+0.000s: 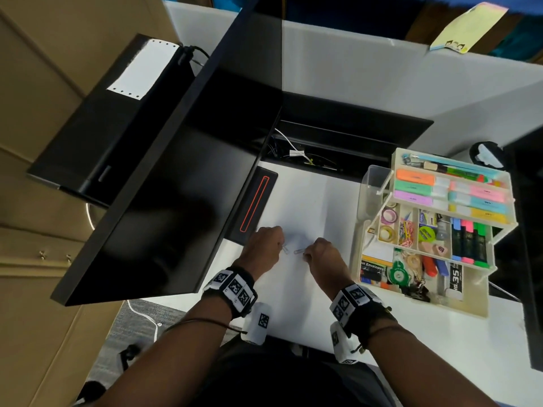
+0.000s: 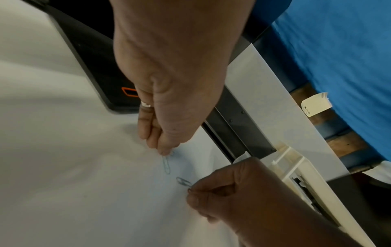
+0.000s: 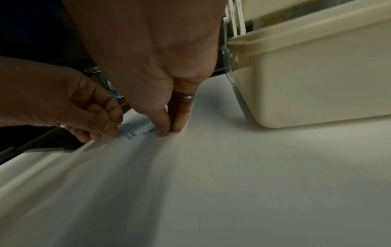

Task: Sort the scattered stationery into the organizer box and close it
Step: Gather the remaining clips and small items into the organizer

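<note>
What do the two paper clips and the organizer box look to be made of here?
Paper clip pinched by the left hand: thin bent wire, pale blue tint, probably coated metal. Paper clip pinched by the right hand: the same looped wire, greyer, slightly shiny; coating unclear. Organizer box: cream moulded plastic, smooth matte walls with rounded corners; its lid looks like clear plastic.

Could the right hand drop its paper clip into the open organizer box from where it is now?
Probably yes. The right hand pinches a paper clip on the white desk, and the organizer box stands open just to its right, nothing lying between them.
</note>
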The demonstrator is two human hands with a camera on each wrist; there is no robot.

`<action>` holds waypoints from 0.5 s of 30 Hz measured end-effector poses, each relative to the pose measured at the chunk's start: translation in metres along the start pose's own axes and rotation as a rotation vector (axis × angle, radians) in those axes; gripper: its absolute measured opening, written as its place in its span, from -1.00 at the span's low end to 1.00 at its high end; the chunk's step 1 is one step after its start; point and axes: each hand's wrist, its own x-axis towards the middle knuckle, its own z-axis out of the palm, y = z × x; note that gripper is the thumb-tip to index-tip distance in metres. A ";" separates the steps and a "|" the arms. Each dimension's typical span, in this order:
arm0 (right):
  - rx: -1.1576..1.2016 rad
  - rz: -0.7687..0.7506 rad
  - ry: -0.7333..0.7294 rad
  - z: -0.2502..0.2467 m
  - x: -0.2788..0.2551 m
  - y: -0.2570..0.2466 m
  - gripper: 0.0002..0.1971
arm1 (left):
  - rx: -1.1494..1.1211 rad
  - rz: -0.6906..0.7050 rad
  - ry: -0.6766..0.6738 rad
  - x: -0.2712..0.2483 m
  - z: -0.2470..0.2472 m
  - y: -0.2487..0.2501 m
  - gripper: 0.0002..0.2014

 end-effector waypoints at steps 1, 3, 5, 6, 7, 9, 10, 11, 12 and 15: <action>-0.012 -0.008 -0.007 0.002 0.002 0.002 -0.79 | -0.010 -0.008 -0.014 -0.002 -0.001 -0.004 -0.87; -0.066 -0.029 -0.040 0.000 0.005 0.002 -0.78 | -0.010 -0.013 -0.047 -0.005 -0.002 -0.007 -0.84; -0.105 -0.049 -0.060 -0.003 0.006 -0.001 -0.79 | -0.032 0.013 -0.058 -0.007 -0.001 -0.008 -0.80; -0.119 -0.059 -0.071 -0.004 0.006 -0.002 -0.81 | -0.040 0.034 -0.059 -0.008 0.000 -0.007 -0.78; -0.139 -0.062 -0.076 -0.006 0.005 -0.005 -0.84 | -0.035 0.053 -0.062 -0.008 0.001 -0.007 -0.76; -0.192 -0.054 -0.091 -0.011 0.001 -0.011 -0.91 | 0.017 0.074 -0.056 -0.009 0.001 -0.001 -0.77; -0.213 -0.068 -0.085 -0.010 -0.001 -0.011 -0.85 | 0.053 0.076 -0.045 -0.008 0.001 0.002 -0.78; -0.234 -0.096 -0.065 -0.007 -0.002 -0.011 -0.79 | 0.084 0.081 -0.030 -0.007 0.001 0.004 -0.79; -0.239 -0.103 -0.054 -0.005 -0.003 -0.010 -0.76 | 0.125 0.080 -0.028 -0.006 0.000 0.007 -0.81; -0.245 -0.132 -0.015 -0.004 -0.004 -0.009 -0.78 | 0.224 0.075 -0.041 -0.004 -0.002 0.014 -0.90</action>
